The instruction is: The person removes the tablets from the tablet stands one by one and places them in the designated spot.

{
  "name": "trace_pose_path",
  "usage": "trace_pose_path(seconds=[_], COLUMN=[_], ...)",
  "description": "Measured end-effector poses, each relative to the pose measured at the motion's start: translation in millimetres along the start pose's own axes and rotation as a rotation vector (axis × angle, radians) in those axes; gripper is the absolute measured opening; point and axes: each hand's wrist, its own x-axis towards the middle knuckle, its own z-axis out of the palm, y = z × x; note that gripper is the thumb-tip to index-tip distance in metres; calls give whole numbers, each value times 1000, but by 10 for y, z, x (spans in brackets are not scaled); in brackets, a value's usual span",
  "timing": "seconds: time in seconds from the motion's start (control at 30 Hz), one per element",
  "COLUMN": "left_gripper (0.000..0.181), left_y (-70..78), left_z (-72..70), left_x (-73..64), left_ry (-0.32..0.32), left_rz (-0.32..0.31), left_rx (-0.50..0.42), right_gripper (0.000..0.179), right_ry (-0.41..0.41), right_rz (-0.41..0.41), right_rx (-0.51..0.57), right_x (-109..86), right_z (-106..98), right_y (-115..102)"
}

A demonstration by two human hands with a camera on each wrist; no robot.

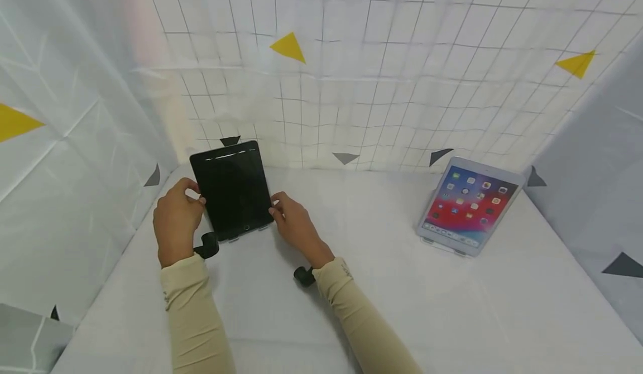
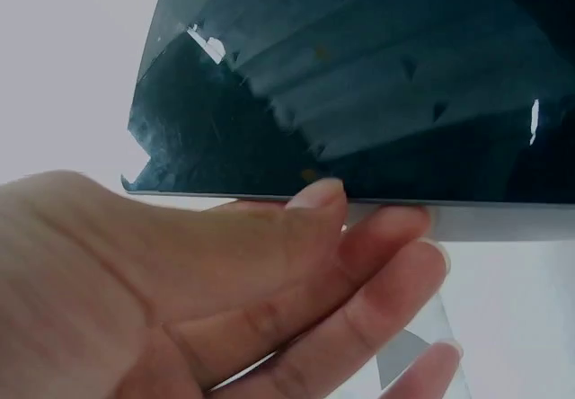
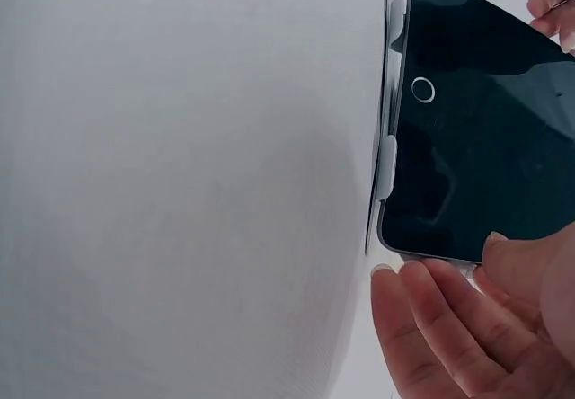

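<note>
A black tablet with a dark, glossy screen leans back in a clear stand, its home button at the bottom. In the right wrist view, two small lips of the stand hold its lower edge. My left hand pinches the tablet's left edge, thumb at the front rim and fingers toward the back. On the opposite edge, low near the corner, my right hand pinches it with the thumb over the rim. The screen mirrors the surrounding sheets in the left wrist view.
A white tablet with a lit screen of app icons leans in another clear stand to the right. White sheeting covers the table. A gridded white curtain with yellow and grey triangles hangs behind; grey-white sheets flank both sides.
</note>
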Motion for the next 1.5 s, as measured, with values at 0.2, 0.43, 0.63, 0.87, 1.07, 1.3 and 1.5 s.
trace_pose_path(seconds=[0.2, 0.43, 0.63, 0.87, 1.07, 1.3, 1.5], left_gripper=[20, 13, 20, 22, 28, 32, 24], left_y=[32, 29, 74, 151, 239, 387, 466], left_z=[-17, -94, -119, -146, -155, -110, -67], left_x=[-6, -7, -21, -65, -96, -150, -159], left_ry=[-44, -207, -251, -222, -160, -169, -199], left_rz=[33, 122, 167, 229, 288, 336, 371], left_rx=[7, 1, 14, 3, -40, -81, -90], right_gripper=[21, 23, 19, 14, 10, 6, 13], right_ry=[38, 67, 92, 106, 60, -117, -189], right_rz=[3, 5, -27, -138, -221, -239, -265], right_rx=[12, -1, -53, -112, -87, -67, -48], right_x=[15, 12, -15, -43, -66, -134, -228], right_z=[-45, -96, -157, -318, -660, -1077, -1299], right_y=[7, 37, 67, 105, 47, 27, 25])
